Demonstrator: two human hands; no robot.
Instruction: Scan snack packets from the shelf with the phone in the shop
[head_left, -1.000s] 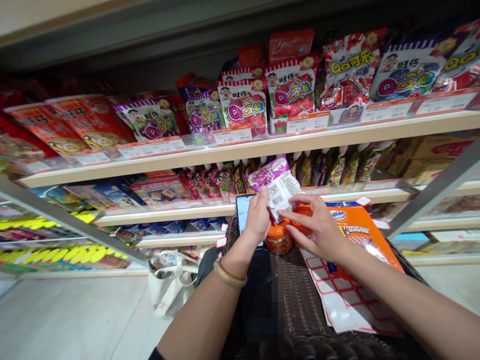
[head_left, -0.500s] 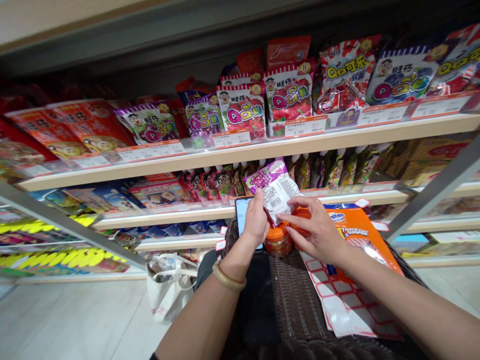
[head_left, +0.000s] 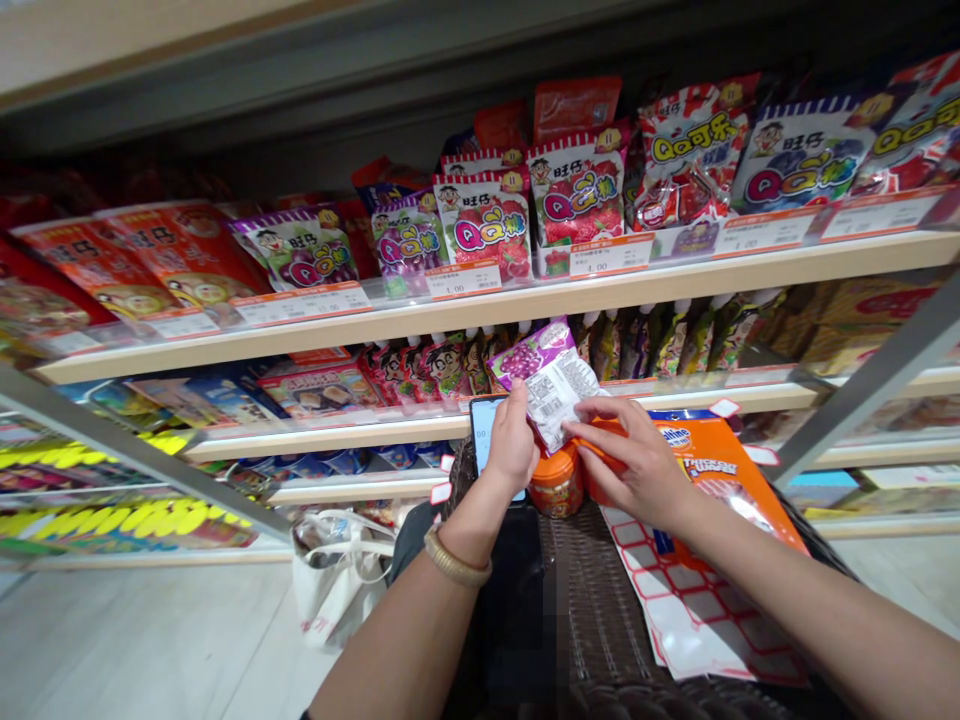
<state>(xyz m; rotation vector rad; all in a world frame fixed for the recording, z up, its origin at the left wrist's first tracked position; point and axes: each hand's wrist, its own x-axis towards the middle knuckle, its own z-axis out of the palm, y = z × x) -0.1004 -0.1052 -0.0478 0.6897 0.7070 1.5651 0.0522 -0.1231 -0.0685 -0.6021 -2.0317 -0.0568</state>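
A small purple and white gummy candy packet (head_left: 553, 388) is held up with its printed back, barcode and ingredient text toward me. My left hand (head_left: 513, 442) grips its lower left edge, thumb on top. The fingers of my right hand (head_left: 636, 468) are bent at the packet's lower right edge and touch it there. Below the packet stands an orange lidded jar (head_left: 556, 485), with another orange container partly hidden behind my right hand. A phone (head_left: 484, 425) with a lit screen is propped behind my left hand.
Under my hands is a dark woven wicker surface (head_left: 600, 610). On its right lie an orange snack bag (head_left: 720, 465) and a white package with red outlines (head_left: 675, 610). Ahead, a shelf edge (head_left: 420, 315) carries several gummy packets. A white tote bag (head_left: 334, 580) stands on the floor.
My right fingers have shifted slightly along the packet's lower right edge. The packet and my left hand have hardly moved.
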